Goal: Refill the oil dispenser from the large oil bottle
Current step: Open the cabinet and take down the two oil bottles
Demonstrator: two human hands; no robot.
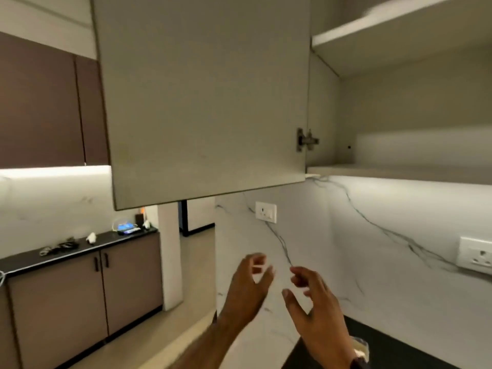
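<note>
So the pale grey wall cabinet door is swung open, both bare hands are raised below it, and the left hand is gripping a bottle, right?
Not quite. In the head view the pale grey wall cabinet door is swung open and both bare hands are raised below it, but the left hand grips nothing; like the right hand, its fingers are loosely spread and empty. No bottle shows.

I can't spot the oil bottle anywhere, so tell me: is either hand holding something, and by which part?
Nothing is held. The left hand and the right hand are both raised below the open cabinet door, fingers loosely curled and empty.
</note>
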